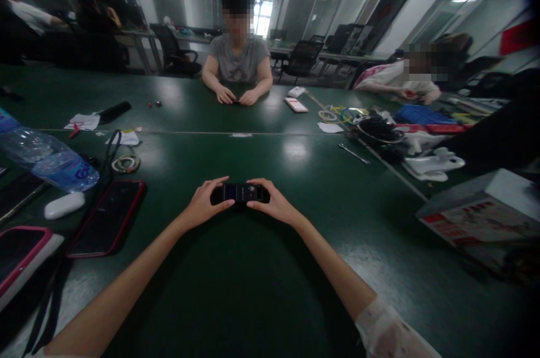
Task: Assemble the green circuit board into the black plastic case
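A small black device (241,192) with a lit screen lies level just above or on the green table, in the middle of the view. My left hand (207,200) grips its left end between thumb and fingers. At the right end, my right hand (270,200) holds it the same way, thumb on the near side and fingers on the far side. Whether the device touches the table cannot be made out. To the left of my left hand lies a phone with a red edge (107,218).
Left on the green table (185,155) are a water bottle (50,155), a white case (64,205) and another phone (21,254). A box (485,209), a wrench (353,153) and cables (379,128) lie right. A person (238,59) sits opposite, another (396,79) far right.
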A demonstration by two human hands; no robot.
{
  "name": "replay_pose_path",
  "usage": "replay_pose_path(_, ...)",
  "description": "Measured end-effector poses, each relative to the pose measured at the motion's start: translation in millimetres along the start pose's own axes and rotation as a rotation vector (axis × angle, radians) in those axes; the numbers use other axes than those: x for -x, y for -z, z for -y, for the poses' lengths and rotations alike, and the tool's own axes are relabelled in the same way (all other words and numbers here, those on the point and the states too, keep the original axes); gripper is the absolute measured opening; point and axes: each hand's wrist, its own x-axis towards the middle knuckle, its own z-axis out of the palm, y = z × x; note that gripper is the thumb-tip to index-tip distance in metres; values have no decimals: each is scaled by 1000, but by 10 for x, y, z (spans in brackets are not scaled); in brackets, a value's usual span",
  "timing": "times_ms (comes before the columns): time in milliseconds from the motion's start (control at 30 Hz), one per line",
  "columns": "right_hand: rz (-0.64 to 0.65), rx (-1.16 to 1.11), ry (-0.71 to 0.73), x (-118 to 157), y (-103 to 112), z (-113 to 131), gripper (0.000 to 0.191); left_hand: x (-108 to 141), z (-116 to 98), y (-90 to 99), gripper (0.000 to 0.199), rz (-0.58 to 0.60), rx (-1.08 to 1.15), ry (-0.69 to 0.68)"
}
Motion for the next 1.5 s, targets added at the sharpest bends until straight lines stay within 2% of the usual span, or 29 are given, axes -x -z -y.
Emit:
replay_pose_path(233,14,-2,-68,10,16,-4,56,-1,-7,7,71,12,14,25)
replay_pose_path(633,39,-34,-19,-4,90,51,51,-7,37,2,72,13,-24,-43)
replay_pose_path(1000,11,-68,1,-11,64,16,50,2,8,0,72,15,-29,-15)
replay_pose_path(1500,-5,-82,-51,5,57,29,54,-1,5,3,68,14,-26,-21)
